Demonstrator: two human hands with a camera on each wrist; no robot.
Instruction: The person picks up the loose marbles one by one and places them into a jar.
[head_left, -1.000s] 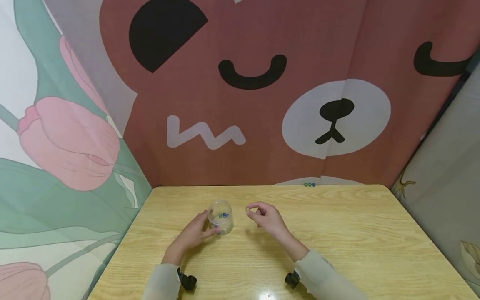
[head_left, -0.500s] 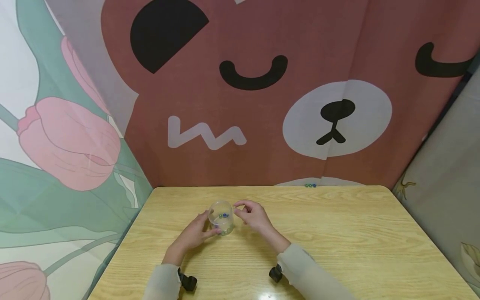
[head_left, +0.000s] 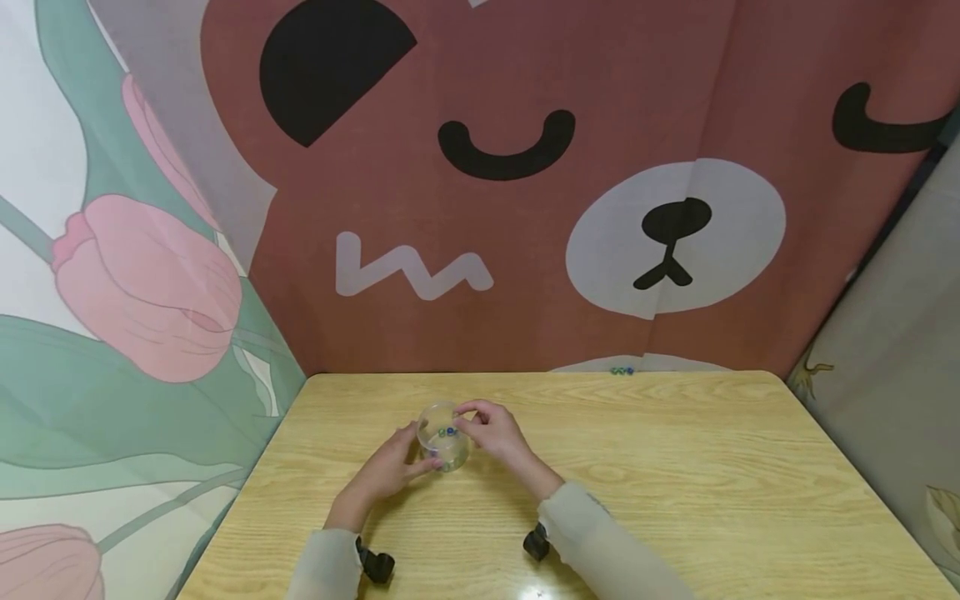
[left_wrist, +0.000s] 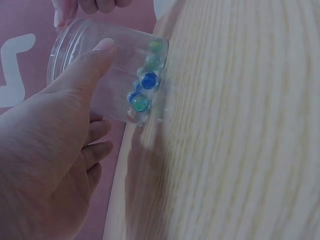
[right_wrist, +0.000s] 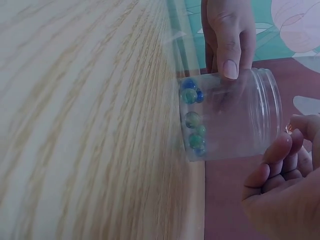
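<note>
A clear plastic jar stands on the table, its mouth upward. Several blue and green glass marbles lie along its bottom. My left hand grips the jar from the left, thumb along the near wall and fingers behind. At the rim on the right, my right hand pinches a small clear marble with an orange tint between thumb and forefinger. Most of that marble is covered by the fingertips.
Near the far edge of the wooden table sits a short row of green and blue marbles. Behind the table hangs a bear-print cloth, and a tulip-print cloth closes the left side.
My right hand has moved left from beside the jar to its rim, still pinching the small marble. The left hand and the jar have stayed in place.
</note>
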